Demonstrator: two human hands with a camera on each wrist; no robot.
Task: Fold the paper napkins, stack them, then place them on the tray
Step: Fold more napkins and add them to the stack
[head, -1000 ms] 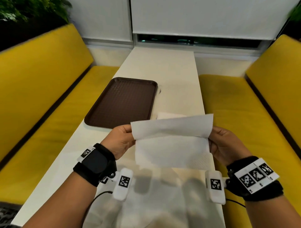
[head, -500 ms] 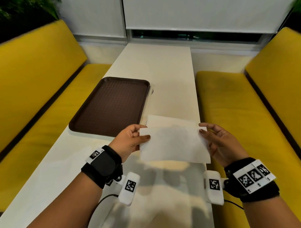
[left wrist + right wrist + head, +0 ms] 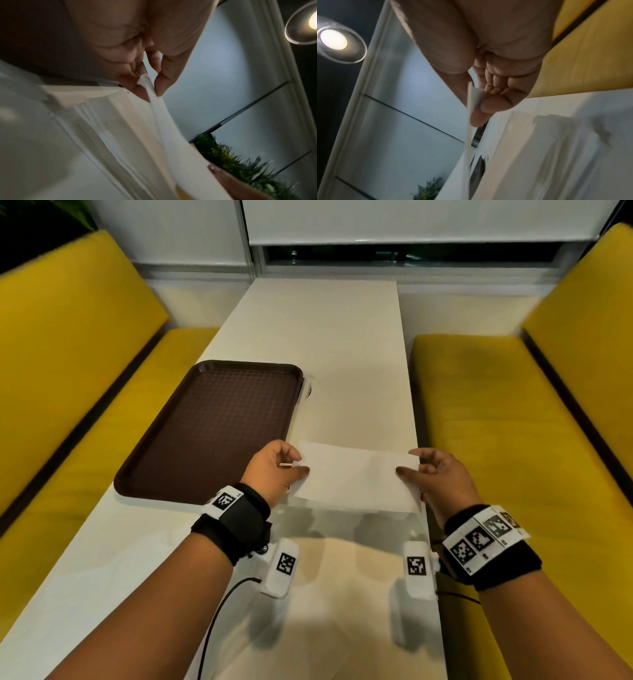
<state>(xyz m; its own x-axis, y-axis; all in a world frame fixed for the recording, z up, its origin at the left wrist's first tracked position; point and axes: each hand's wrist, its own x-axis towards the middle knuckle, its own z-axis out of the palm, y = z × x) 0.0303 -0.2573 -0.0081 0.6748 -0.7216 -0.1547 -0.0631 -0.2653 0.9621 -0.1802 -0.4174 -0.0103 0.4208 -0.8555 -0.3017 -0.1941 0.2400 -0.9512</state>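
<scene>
A white paper napkin (image 3: pixel 356 477), folded in half, hangs just above the white table (image 3: pixel 329 344) near its right edge. My left hand (image 3: pixel 274 470) pinches its left edge between thumb and fingers; the left wrist view shows the napkin (image 3: pixel 154 108) squeezed at the fingertips (image 3: pixel 159 83). My right hand (image 3: pixel 435 474) pinches the right edge, and the right wrist view shows the napkin (image 3: pixel 469 121) edge-on between thumb and fingers (image 3: pixel 488 106). The brown tray (image 3: pixel 209 433) lies bare on the table's left side, beside my left hand.
Yellow bench seats (image 3: pixel 513 412) flank the table on both sides. A small white object (image 3: pixel 307 386) sits at the tray's far right corner. The wall and a window blind (image 3: pixel 411 220) close off the far end.
The napkin's far half came down onto the near half, going from half-open to folded flat. Both hands shifted slightly forward, still pinching its side edges.
</scene>
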